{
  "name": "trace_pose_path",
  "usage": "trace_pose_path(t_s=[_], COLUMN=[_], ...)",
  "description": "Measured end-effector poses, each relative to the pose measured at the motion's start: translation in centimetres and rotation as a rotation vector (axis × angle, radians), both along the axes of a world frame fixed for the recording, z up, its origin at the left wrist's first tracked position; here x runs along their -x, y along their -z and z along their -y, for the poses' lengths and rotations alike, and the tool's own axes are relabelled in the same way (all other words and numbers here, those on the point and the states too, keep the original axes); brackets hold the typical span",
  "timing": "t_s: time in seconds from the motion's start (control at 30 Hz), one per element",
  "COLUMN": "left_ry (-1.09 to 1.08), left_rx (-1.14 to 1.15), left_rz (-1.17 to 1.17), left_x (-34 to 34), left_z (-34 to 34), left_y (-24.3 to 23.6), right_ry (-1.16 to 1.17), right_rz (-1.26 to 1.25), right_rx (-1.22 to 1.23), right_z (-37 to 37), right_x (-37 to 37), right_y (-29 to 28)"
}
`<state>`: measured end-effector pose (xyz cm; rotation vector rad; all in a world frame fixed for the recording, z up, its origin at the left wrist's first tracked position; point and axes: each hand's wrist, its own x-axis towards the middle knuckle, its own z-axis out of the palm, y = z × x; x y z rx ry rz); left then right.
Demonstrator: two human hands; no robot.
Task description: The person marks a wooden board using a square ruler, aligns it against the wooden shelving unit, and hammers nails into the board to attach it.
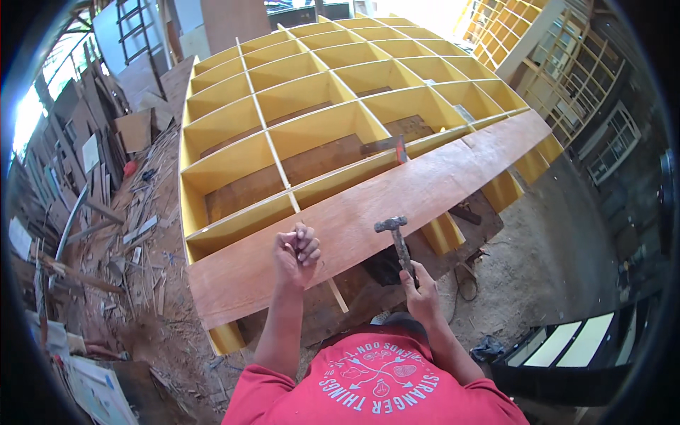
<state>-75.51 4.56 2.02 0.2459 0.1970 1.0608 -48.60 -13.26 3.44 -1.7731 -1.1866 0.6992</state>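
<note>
A hammer [394, 234] stands upright in my right hand [423, 296], which is closed round its handle, head uppermost. My left hand [297, 253] is held over a long reddish plywood strip [397, 195], its fingers curled and pinched together. What they hold, if anything, is too small to make out. The plywood lies across the near edge of a large yellow wooden grid frame [312, 145]. Beneath my left hand, the end of a thin pale batten [338, 296] sticks out from under the strip.
A tool with a red part [401, 150] rests at the strip's far edge. Scrap boards [85, 142] lean along the left, above offcuts littering the ground [152, 262]. Another yellow grid [506, 32] stands at the far right. A dark panel with pale stripes [567, 343] lies at the lower right.
</note>
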Motion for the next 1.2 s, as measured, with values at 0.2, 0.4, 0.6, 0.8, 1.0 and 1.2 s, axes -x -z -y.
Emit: trace_pose_path(t_s=[0.2, 0.4, 0.6, 0.8, 1.0, 1.2], left_ry=[0.201, 0.582, 0.590, 0.622, 0.461, 0.187], left_rx=[0.091, -0.099, -0.087, -0.088, -0.296, -0.302], left_rz=[-0.081, -0.503, -0.466, -0.455, -0.771, -0.974], left_x=[-8.1, -14.2, -20.6, -27.9, -34.7, -37.2], left_z=[3.8, 6.7, 5.2, 2.8, 1.6, -1.5], left_y=[0.4, 2.0, 1.7, 2.4, 3.9, 1.7], right_ry=[0.007, -0.105, -0.161, -0.358, -0.538, -0.497], right_rz=[-0.087, -0.296, -0.424, -0.267, -0.258, -0.250], right_rx=[-0.052, -0.058, -0.140, 0.064, 0.181, 0.092], right_z=[-0.3, -1.7, -4.5, -8.5, -12.8, -15.8], right_x=[-0.9, -5.1, -12.1, -22.5, -29.8, -34.8], right_y=[-1.0, -0.8, 0.1, -1.6, -2.5, -0.2])
